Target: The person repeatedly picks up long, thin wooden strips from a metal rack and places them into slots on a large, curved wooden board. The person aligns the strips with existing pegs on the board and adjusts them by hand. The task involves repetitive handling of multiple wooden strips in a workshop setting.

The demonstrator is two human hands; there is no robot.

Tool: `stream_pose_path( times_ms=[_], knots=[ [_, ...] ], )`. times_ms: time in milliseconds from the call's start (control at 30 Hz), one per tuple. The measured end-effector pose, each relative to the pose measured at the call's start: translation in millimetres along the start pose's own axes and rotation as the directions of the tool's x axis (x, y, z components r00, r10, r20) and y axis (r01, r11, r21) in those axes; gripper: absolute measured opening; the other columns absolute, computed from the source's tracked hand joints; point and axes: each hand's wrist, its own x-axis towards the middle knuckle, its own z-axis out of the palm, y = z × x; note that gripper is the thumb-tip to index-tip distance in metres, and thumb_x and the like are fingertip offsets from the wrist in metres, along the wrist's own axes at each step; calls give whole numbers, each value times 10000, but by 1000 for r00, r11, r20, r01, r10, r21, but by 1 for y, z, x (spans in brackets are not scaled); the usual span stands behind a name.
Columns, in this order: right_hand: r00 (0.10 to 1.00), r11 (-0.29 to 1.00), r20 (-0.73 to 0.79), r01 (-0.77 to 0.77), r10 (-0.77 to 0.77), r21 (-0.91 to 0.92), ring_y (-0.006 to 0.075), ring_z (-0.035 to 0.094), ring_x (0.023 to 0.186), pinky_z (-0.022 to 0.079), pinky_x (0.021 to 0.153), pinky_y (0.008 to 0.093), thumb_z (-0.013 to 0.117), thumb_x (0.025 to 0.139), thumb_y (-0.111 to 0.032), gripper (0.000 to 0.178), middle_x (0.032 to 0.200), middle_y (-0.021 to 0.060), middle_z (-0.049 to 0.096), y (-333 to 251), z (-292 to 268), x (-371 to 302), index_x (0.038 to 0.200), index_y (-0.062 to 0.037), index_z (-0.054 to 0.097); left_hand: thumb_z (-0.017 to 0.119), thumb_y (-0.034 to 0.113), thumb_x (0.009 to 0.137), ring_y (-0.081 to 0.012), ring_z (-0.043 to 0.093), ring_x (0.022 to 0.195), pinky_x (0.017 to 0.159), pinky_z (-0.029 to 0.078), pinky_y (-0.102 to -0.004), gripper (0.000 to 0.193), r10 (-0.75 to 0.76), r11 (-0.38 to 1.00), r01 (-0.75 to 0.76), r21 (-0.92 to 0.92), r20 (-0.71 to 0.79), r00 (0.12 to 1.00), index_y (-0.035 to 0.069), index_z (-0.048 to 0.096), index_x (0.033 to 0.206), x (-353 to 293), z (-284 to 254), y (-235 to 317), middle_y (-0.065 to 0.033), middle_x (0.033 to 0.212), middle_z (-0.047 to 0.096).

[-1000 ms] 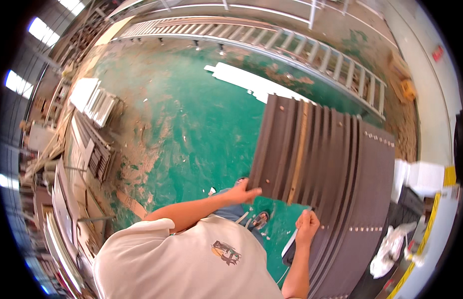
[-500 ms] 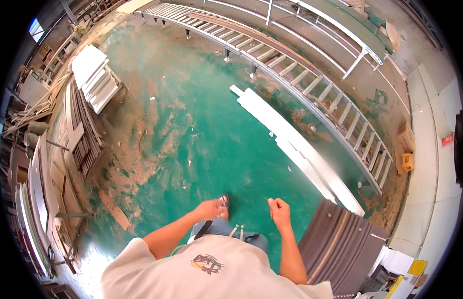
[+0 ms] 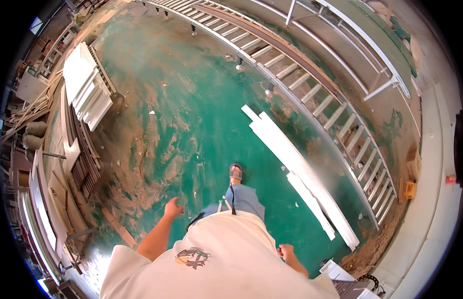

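Note:
My left hand (image 3: 173, 208) hangs beside my left hip over the green floor (image 3: 211, 134). Its fingers are loosely bent and apart, with nothing seen in them. On the other side my right hand (image 3: 286, 250) is closed in a fist by my right hip, and nothing shows in it. Nearest to that hand, white long panels (image 3: 301, 164) lie lengthwise on the floor, with a shorter narrow strip (image 3: 311, 205) along their left side. One sandalled foot (image 3: 235, 173) is ahead of me.
A roller conveyor (image 3: 298, 79) curves along the right. At the left, white panels (image 3: 87, 84) are stacked beside brown slats (image 3: 84, 164), with leaning boards (image 3: 40, 199) nearer me. A yellow stool (image 3: 409, 190) and a cardboard box (image 3: 413, 164) stand by the right wall.
I have stepped forward, and the floor panels and conveyor come nearer. My left hand has swung back and outward, my right hand down. The brown ridged stack has mostly slipped out of view.

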Motion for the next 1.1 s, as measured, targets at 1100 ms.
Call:
stream_pose_path(
  times_ms=[1100],
  knots=[
    [935,594,144,84,-325,800,231,701,815,600,783,386,593,980,-223,238,796,63,633,-1228,423,158,791,-104,512,715,273,887,-173,701,821,674,547,-325,338,532,846,-529,57,-63,844,40,707,1132,884,-386,1043,-117,1042,742]
  ],
)
